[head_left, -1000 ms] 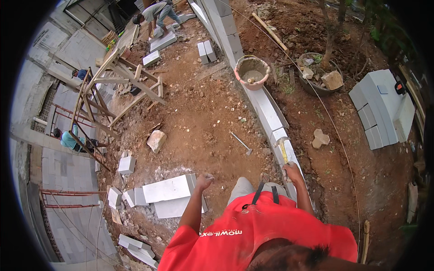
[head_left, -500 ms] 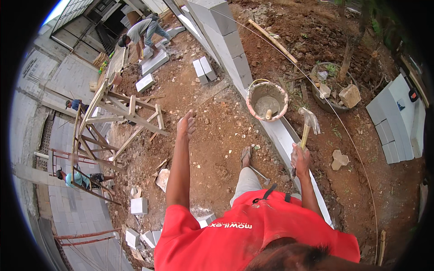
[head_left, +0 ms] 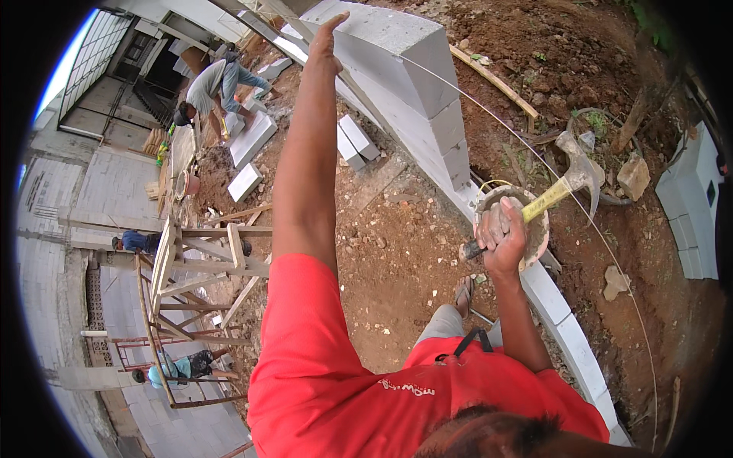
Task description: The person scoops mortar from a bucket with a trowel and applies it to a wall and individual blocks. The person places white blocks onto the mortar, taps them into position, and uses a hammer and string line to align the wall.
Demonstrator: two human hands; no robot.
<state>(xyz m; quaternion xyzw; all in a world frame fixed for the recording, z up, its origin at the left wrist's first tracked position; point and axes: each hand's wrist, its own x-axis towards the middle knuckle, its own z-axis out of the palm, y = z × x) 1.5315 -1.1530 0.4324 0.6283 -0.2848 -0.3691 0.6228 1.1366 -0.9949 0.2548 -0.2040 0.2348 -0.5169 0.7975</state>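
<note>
My left hand is stretched far out at the end of a raised arm, beside the near top edge of the grey block wall. Its fingers look extended and hold nothing; I cannot tell whether they touch the wall or the wooden strip alongside. My right hand is wrapped around the dark grip of a mason's hammer, which has a yellow handle and a grey, mortar-stained head. Below and behind that hand, a bucket with a mortar-crusted rim stands by the low block course, partly hidden by the hand.
A taut string runs past the wall and over the soil. Loose blocks lie on the dirt. At left stands a wooden trestle. A co-worker bends over blocks at the far left; stacked blocks stand right.
My left hand has reached forward to the block wall's top. My right hand has lifted the hammer up in front of the bucket. The view has shifted.
</note>
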